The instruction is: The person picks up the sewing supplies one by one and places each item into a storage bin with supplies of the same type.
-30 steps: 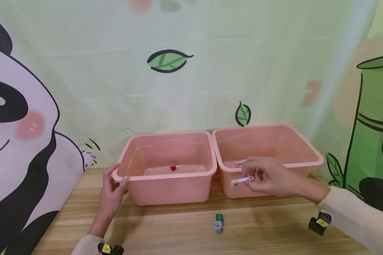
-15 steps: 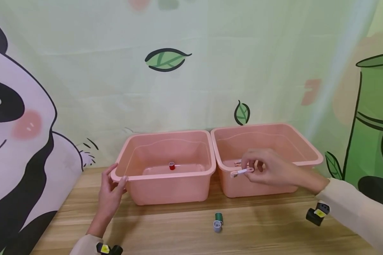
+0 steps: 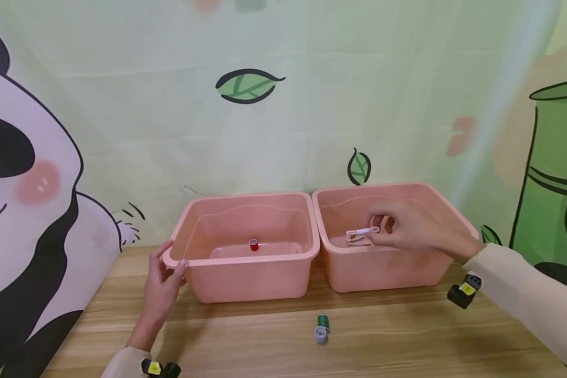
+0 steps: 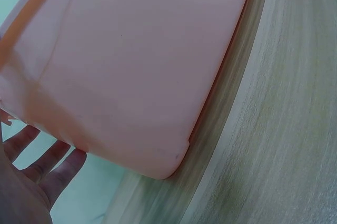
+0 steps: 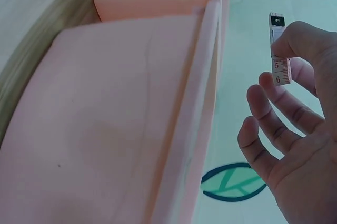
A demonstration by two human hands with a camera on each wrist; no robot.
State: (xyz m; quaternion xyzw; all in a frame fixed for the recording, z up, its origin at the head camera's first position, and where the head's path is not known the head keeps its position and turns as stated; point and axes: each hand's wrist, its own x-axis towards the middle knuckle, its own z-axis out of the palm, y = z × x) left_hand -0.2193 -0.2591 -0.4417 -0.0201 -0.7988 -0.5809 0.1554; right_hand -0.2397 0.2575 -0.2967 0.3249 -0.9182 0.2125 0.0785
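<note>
My right hand [image 3: 403, 228] pinches a folded tape measure [image 5: 280, 69] between thumb and forefinger, over the front rim of the right pink tub [image 3: 382, 270]. Printed numbers and a metal end show on the tape in the right wrist view, where the other fingers are loosely bent. Just below it in the head view, a similar folded strip [image 3: 357, 243] lies inside that tub. My left hand [image 3: 163, 286] holds the front left corner of the left pink tub [image 3: 250, 281], thumb at the front of the rim. A small red spool [image 3: 253, 245] stands on that tub's floor.
Both tubs stand side by side on a wooden table [image 3: 245, 336]. In front of them sit a green spool [image 3: 323, 321] and a pale grey spool [image 3: 321, 335], close together. A printed cloth backdrop [image 3: 170, 105] hangs right behind the tubs.
My right hand has risen with the tape measure, from in front of the right tub's wall to over its rim. The left hand keeps its hold on the left tub.
</note>
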